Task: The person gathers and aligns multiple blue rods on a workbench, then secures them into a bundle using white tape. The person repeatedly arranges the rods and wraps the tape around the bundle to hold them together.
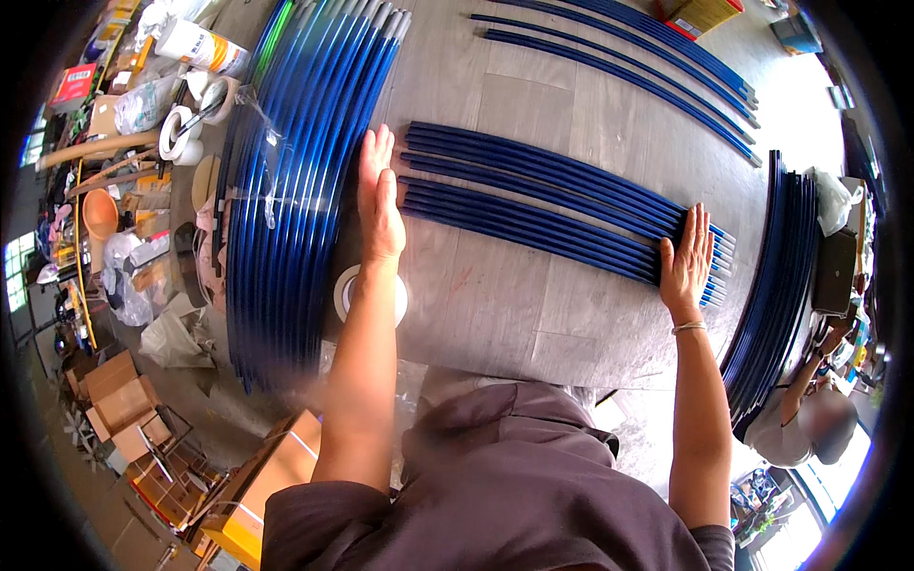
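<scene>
A row of slim dark blue rods with silver tips [533,224] lies across the grey table [466,328] in front of me, with small gaps between some of them. My left hand [380,202] is held flat on edge by their left ends, fingers stretched out, gripping nothing. Over their right ends rests my right hand [687,265], its fingers extended and the palm against the rods near the silver tips. Just left of my left hand is a thick stack of shiny blue rods [305,190], partly under clear plastic. A white roll of tape [396,306] sits beside my left forearm, which partly hides it.
More blue rods [619,65] lie at the table's far side, near a red and yellow box [703,17]. Another dark bundle [776,266] stands along the right edge. Clutter with a white tub [200,48] fills the left. A person [781,423] is at the lower right.
</scene>
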{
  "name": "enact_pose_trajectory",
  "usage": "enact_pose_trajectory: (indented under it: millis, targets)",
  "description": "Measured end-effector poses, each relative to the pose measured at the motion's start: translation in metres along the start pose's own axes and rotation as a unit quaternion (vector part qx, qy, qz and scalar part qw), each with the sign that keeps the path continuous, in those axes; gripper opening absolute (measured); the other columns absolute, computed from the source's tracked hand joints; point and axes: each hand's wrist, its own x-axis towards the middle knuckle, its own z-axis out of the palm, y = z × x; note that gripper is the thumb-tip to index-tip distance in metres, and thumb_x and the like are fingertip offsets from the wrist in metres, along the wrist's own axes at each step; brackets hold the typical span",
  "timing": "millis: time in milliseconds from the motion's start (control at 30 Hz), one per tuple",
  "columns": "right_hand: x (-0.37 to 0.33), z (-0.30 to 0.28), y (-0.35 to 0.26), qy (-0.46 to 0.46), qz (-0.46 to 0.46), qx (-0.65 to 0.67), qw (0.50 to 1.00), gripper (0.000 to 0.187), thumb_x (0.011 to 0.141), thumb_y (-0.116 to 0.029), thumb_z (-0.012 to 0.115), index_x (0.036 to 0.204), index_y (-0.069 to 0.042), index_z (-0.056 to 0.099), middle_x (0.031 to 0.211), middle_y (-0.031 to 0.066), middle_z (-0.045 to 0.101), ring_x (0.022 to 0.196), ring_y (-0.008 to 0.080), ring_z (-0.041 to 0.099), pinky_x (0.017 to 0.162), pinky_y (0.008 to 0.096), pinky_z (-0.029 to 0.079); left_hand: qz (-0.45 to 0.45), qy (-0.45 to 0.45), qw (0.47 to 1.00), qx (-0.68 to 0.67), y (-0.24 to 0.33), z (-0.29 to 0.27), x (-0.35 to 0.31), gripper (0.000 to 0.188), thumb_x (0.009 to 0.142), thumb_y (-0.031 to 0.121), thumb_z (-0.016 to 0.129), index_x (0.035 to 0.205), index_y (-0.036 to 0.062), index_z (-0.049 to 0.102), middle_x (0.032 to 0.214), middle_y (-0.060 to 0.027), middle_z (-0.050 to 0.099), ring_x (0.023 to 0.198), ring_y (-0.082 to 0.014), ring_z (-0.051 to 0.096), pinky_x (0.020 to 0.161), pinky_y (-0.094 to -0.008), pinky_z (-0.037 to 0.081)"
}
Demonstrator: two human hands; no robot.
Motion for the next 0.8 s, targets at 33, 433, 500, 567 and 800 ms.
enact_pose_trajectory:
  millis: [33, 433, 500, 567, 800]
  targets:
    - [0.001, 0.001, 0.001, 0.002, 0.000, 0.001, 1.000, 0.070, 0.098, -0.039, 0.046, 0.152, 0.000, 0.025, 0.159, 0.0173, 0.026, 0.149, 0.0319, 0.019, 0.122, 0.0446, 0.012, 0.001, 0.000, 1.000, 0.006, 0.001, -0.001, -0.001, 0.061, 0.105, 0.030, 0.036, 0.154, 0.0002, 0.017, 0.158, -0.0223, 0.025, 0.147, -0.0332, 0.024, 0.122, -0.0447, 0.013]
    - [0.017, 0.007, 0.009, 0.022, -0.020, -0.007, 1.000, 0.069, 0.102, -0.044, 0.040, 0.152, 0.000, 0.025, 0.157, 0.0188, 0.029, 0.149, 0.0323, 0.020, 0.121, 0.0449, 0.013, 0.002, 0.003, 0.998, 0.060, 0.004, 0.005, 0.000, 0.062, 0.104, 0.030, 0.039, 0.154, -0.0002, 0.019, 0.157, -0.0226, 0.028, 0.146, -0.0331, 0.027, 0.121, -0.0446, 0.016]
    - [0.020, 0.008, 0.010, 0.019, -0.014, -0.008, 1.000, 0.069, 0.102, -0.046, 0.038, 0.152, 0.000, 0.026, 0.157, 0.0187, 0.029, 0.149, 0.0321, 0.020, 0.121, 0.0450, 0.014, 0.002, 0.003, 0.998, 0.070, 0.005, 0.006, 0.000, 0.062, 0.104, 0.030, 0.039, 0.154, -0.0003, 0.019, 0.157, -0.0227, 0.029, 0.146, -0.0331, 0.027, 0.121, -0.0445, 0.016]
    - [0.024, 0.008, 0.010, 0.020, -0.011, -0.011, 1.000, 0.070, 0.102, -0.049, 0.035, 0.152, -0.001, 0.027, 0.157, 0.0180, 0.030, 0.149, 0.0317, 0.021, 0.121, 0.0450, 0.014, 0.002, 0.004, 0.997, 0.079, 0.007, 0.007, -0.001, 0.062, 0.104, 0.031, 0.040, 0.154, -0.0003, 0.020, 0.156, -0.0227, 0.029, 0.146, -0.0330, 0.028, 0.121, -0.0445, 0.017]
    - [0.038, 0.016, 0.018, 0.024, -0.014, -0.010, 1.000, 0.070, 0.102, -0.051, 0.035, 0.152, -0.002, 0.028, 0.157, 0.0170, 0.031, 0.149, 0.0302, 0.022, 0.122, 0.0443, 0.014, 0.000, 0.003, 0.994, 0.106, 0.009, 0.005, -0.001, 0.062, 0.103, 0.031, 0.042, 0.153, -0.0006, 0.021, 0.155, -0.0229, 0.031, 0.145, -0.0330, 0.029, 0.120, -0.0445, 0.018]
